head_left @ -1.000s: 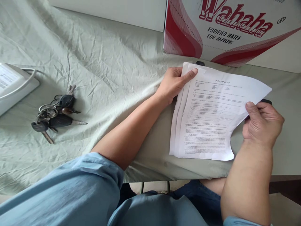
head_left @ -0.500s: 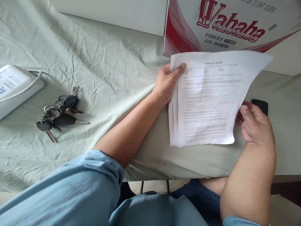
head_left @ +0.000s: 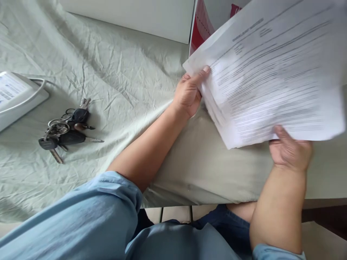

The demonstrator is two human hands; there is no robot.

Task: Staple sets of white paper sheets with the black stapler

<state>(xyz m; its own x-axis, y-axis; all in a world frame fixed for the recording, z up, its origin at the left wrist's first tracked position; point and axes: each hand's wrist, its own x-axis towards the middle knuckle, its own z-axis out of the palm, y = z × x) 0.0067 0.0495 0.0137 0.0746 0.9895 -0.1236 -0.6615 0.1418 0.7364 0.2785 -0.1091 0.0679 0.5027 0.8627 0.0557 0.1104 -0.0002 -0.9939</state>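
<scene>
While sheets are blurring, your left hand [head_left: 188, 94] and right hand [head_left: 290, 150] are pinching paper stack [head_left: 271, 79], tilting above cloth-covered table [head_left: 114, 76]; red-white carton [head_left: 199, 27] behind, contents hidden.

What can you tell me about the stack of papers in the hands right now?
The stack of papers is several white printed sheets, fanned slightly at the lower left edge, with dense lines of blurred black text and a short heading near the top. It is lifted off the cloth-covered table and tilted toward the camera. The left hand pinches its left edge, thumb on top; the right hand holds the bottom edge. It hides most of the red-and-white box behind.
</scene>
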